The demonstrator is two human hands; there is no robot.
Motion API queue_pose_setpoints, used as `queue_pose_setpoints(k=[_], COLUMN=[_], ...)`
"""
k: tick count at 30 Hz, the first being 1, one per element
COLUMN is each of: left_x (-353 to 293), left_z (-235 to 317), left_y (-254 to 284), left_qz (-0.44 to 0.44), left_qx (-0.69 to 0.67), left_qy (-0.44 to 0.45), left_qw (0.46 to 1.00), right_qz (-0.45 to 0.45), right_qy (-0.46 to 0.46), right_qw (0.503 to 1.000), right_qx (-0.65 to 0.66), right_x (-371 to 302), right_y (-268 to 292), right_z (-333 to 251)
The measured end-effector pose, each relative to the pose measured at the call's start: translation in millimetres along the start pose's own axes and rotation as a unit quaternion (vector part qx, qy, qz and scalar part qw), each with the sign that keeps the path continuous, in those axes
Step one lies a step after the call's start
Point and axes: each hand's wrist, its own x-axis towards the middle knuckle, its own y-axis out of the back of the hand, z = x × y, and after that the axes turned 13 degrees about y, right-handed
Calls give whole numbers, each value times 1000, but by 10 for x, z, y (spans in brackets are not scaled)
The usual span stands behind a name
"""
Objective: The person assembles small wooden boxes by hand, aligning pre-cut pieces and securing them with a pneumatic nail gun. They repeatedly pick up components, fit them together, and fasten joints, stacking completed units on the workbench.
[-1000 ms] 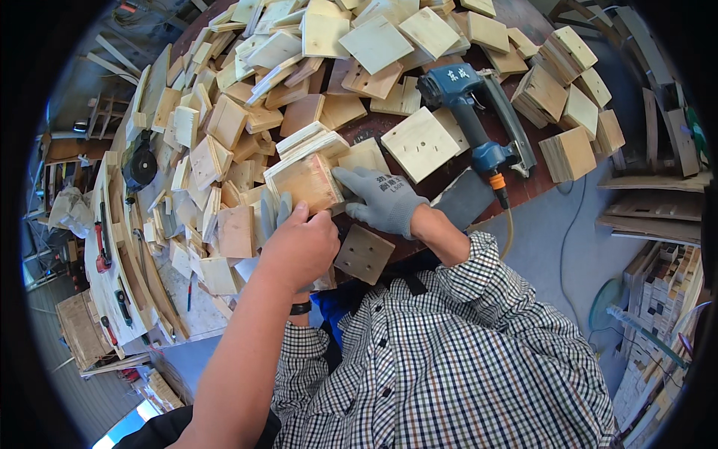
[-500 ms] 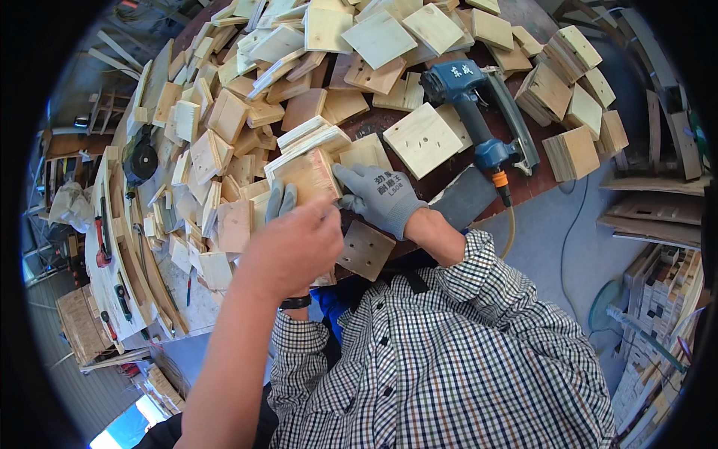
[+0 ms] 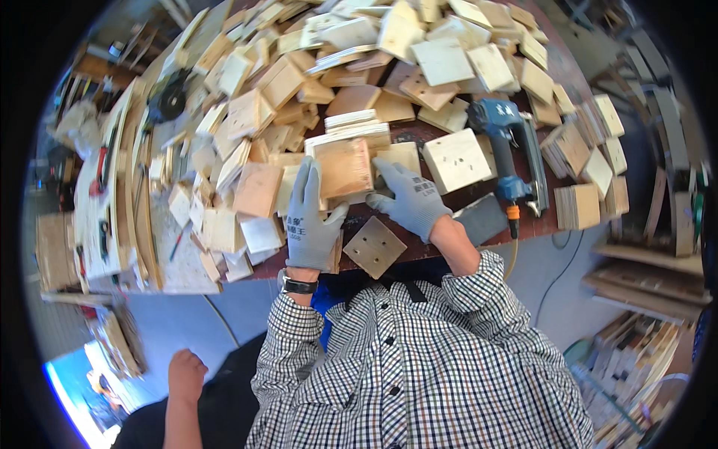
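Both my hands wear grey gloves. A square wooden block [image 3: 345, 169] with a reddish right edge sits between them, in front of a small stack of pale plywood pieces [image 3: 350, 129]. My left hand [image 3: 310, 217] has its fingers along the block's left side and its thumb by the lower edge. On the other side, my right hand [image 3: 411, 196] grips the block's right edge with fingers and thumb. Just below lies a darker square plate with several holes [image 3: 375, 247], near the table's front edge. The undersides of the block and of my fingers are hidden.
A blue nail gun [image 3: 505, 153] with an orange hose fitting lies to the right, by a pale block [image 3: 457, 161]. Heaped wooden pieces [image 3: 284, 82] cover the table's back and left. Stacked blocks [image 3: 577, 207] stand at the right edge. A co-worker's bare hand [image 3: 188, 374] is at lower left.
The co-worker's bare arm, which reached across over the block, has drawn back to the lower left. My left hand now shows fully against the block. The view has shifted.
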Motion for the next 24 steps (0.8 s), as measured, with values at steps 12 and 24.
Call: queue_pose_setpoints(k=[12, 24], left_x=[-1117, -537], left_z=[148, -68], left_y=[-97, -27], left_qz=[-56, 42], left_qx=[-181, -40], left_qy=[265, 109], left_qw=[946, 992], right_qz=[-74, 110], right_qy=[80, -74], right_qw=[979, 988], right_qx=[-172, -76], right_x=[-157, -120], right_y=[-435, 50], right_z=[-562, -117])
